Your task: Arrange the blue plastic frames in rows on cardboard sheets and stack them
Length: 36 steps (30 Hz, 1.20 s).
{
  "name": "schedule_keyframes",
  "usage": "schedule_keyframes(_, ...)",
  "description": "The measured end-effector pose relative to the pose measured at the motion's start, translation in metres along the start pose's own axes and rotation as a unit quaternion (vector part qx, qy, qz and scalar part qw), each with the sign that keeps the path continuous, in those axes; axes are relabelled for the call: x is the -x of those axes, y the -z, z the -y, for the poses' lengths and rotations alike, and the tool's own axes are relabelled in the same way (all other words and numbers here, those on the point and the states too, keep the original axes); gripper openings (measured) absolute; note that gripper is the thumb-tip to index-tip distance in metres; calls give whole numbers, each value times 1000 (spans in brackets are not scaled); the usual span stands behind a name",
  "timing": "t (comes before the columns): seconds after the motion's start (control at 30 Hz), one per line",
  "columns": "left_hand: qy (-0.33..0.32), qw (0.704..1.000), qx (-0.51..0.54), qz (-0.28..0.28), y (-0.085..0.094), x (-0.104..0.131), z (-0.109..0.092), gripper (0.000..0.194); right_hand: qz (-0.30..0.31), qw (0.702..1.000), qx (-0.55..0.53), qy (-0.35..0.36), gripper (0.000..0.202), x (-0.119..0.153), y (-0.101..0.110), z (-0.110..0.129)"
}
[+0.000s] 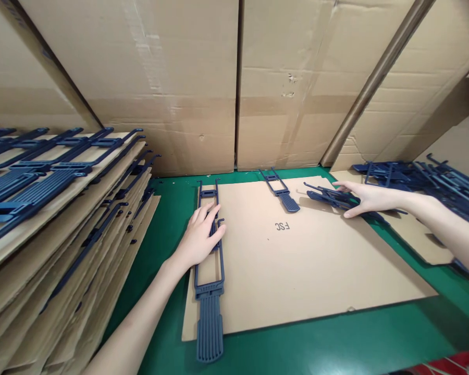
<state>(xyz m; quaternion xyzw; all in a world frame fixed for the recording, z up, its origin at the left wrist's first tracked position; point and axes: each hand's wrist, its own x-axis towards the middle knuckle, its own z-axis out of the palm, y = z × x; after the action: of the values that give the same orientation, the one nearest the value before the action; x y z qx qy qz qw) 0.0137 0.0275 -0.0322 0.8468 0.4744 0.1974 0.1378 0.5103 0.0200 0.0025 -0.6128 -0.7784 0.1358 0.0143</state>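
Note:
My left hand [198, 237] lies over the left edge of a cardboard sheet, its fingers curled on a dark blue plastic frame [210, 323] with a ribbed paddle end. That paddle sticks out past the sheet's near edge. Another frame seems to lie under the same hand, but the overlap is hidden. At the sheet's far right corner, my right hand [361, 198] has thumb and fingers spread around a small pile of similar blue frames [326, 196]. Between the hands, a single blue frame [280, 191] lies paddle toward me near the far edge of the cardboard sheet [297, 271].
To the left rises a tall stack of cardboard sheets [82, 250] layered with blue frames. More blue frames [453, 187] are heaped on cardboard at the right. Large cardboard boxes [172, 83] stand behind the green table [316, 344]. Something red shows at the lower right.

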Motion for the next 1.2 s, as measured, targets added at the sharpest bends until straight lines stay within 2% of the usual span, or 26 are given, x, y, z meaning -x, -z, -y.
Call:
schedule_keyframes(0.07,2,1000,-4,2,0,0,0,50,-18,1000,21,-4,73,-1,-2,2)
schedule_keyframes(0.2,5,1000,-9,5,0,-1,-1,51,-17,998,57,8,49,-2,-4,12)
schedule_keyframes(0.33,3,1000,-11,2,0,-1,-1,51,-32,998,62,5,41,2,-5,22)
schedule_keyframes(0.43,0,1000,-8,-2,-1,-1,-1,50,-5,997,68,-30,34,3,-4,32)
schedule_keyframes(0.53,-1,1000,-4,-5,-1,0,0,49,-2,996,82,-35,31,-1,4,47)
schedule_keyframes(0.67,1,1000,-6,-3,-1,0,0,50,-31,989,145,16,29,-15,26,76)
schedule_keyframes(0.73,-1,1000,-4,-4,-1,0,0,50,-58,983,166,57,33,-28,36,90)
schedule_keyframes(0.83,-4,1000,0,-10,-2,0,1,48,-77,968,190,143,52,-55,41,105)
schedule_keyframes(0.97,-1,1000,1,-8,-2,1,2,49,-21,946,200,255,74,-94,22,115)
schedule_keyframes(1.07,3,1000,-3,-2,-2,2,1,50,5,947,159,279,83,-112,2,112)
schedule_keyframes(1.2,9,1000,-2,-1,-1,2,0,50,-1,954,129,272,84,-112,-9,103)
